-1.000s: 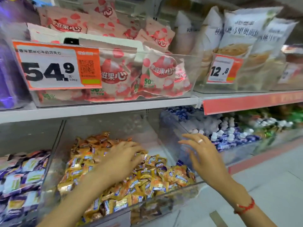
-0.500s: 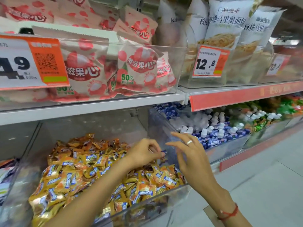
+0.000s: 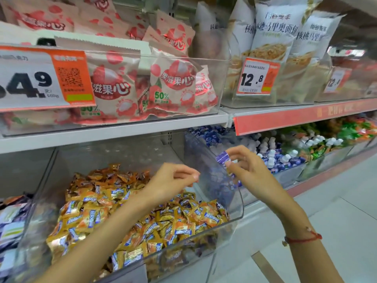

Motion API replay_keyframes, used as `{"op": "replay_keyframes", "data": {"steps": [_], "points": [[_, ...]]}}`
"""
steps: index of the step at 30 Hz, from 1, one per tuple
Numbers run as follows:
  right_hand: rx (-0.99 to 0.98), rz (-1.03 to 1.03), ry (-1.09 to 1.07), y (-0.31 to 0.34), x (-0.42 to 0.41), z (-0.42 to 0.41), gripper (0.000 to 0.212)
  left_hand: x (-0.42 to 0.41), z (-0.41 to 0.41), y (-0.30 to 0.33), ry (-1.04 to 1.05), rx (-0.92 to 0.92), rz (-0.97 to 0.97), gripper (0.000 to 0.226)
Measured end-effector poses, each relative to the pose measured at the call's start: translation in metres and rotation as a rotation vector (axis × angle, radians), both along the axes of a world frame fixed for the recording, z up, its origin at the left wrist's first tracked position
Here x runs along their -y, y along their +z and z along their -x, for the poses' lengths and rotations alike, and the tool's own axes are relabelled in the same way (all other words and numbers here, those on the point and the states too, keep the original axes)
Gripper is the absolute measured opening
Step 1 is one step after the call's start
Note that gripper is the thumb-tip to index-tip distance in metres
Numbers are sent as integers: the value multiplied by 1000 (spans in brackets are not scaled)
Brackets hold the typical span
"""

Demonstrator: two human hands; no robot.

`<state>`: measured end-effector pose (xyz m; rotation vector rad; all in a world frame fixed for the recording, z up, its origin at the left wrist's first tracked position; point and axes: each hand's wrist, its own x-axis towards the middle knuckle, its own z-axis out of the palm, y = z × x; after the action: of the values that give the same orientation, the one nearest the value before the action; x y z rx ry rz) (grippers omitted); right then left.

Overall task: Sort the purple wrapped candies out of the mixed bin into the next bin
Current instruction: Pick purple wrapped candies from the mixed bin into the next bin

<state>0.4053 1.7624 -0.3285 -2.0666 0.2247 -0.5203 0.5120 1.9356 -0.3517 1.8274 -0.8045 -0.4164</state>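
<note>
— Where's the purple wrapped candy (image 3: 222, 156)?
— Pinched in the right hand (image 3: 247, 171), up over the clear wall between the two bins.
— And the mixed bin (image 3: 234, 216)?
— Clear plastic, heaped with orange-gold wrapped sweets.
— The next bin (image 3: 289, 176)?
— Just to its right, holding blue-and-white pieces.

candies (image 3: 142, 217) in bin (image 3: 234, 218) — bags (image 3: 175, 82) above

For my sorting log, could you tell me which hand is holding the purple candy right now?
The right hand, the one with a red wrist cord, pinches the purple candy; the left hand holds nothing visible.
</note>
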Motion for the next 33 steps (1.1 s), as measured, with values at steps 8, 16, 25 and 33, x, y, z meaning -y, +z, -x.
{"op": "replay_keyframes", "data": {"steps": [8, 16, 25, 33], "points": [[131, -261, 22, -2, -7, 0, 23, 52, 5, -21, -353, 508, -535, 22], [105, -29, -83, -14, -20, -6, 13, 12, -12, -12, -31, 68, -33, 24], [178, 80, -97, -13, -36, -12, 18, -7, -4, 10, -111, -154, 113, 28], [227, -438, -94, 9, -28, 1, 22, 6, -24, -44, -394, 227, -411, 36]]}}
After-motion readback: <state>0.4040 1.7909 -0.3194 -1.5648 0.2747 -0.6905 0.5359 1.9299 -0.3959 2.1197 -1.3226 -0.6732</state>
